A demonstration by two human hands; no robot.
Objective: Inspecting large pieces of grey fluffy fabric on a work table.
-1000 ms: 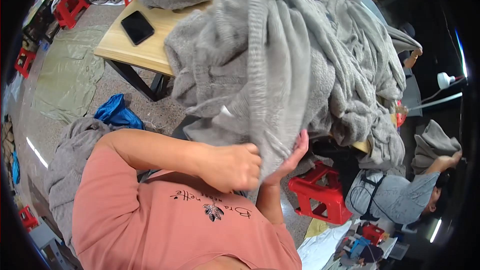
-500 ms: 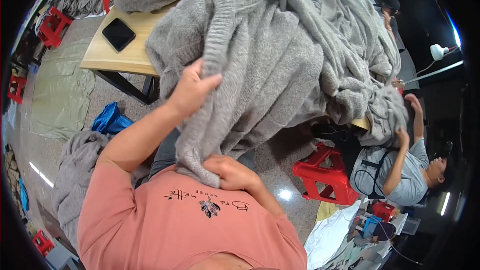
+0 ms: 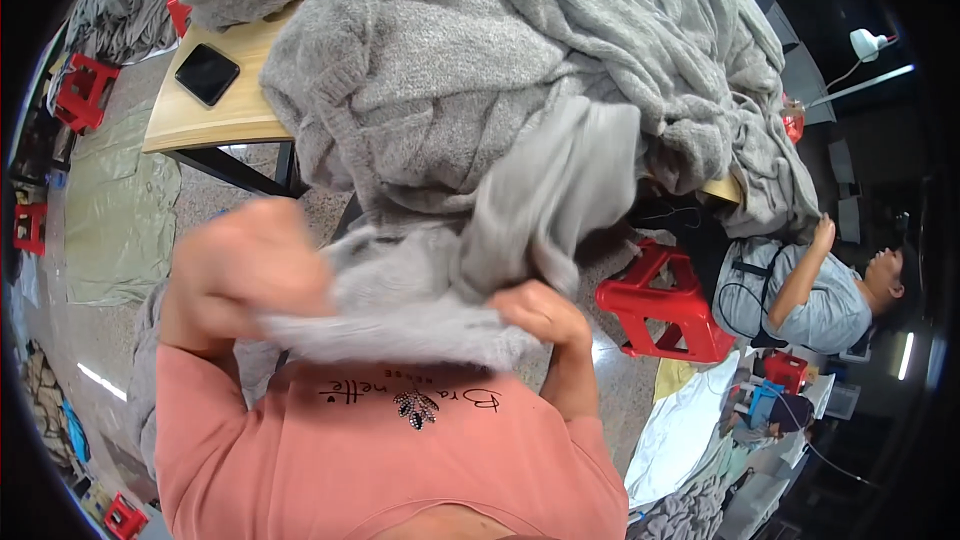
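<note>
In front of my chest, a grey knit garment (image 3: 410, 335) is stretched sideways between my two hands, its edge drawn into a nearly level band. My left hand (image 3: 255, 270), smeared by motion, is closed on the band's left end. At its right end my right hand (image 3: 543, 312) grips the knit with fingers curled over it. A blurred fold of grey cloth (image 3: 560, 180) rises behind the band toward the large heap of grey knitwear (image 3: 450, 50) on the table.
A black phone (image 3: 207, 74) lies on the wooden tabletop (image 3: 225, 120) at the left. To the right stands a red plastic stool (image 3: 665, 305), beside another person (image 3: 795, 290) handling grey knitwear. A pale green sheet (image 3: 120, 210) covers floor at the left.
My left hand has swung left and down, while my right hand has moved right and slightly up. The garment's edge has turned from upright to sideways. The other person's raised arm has come down.
</note>
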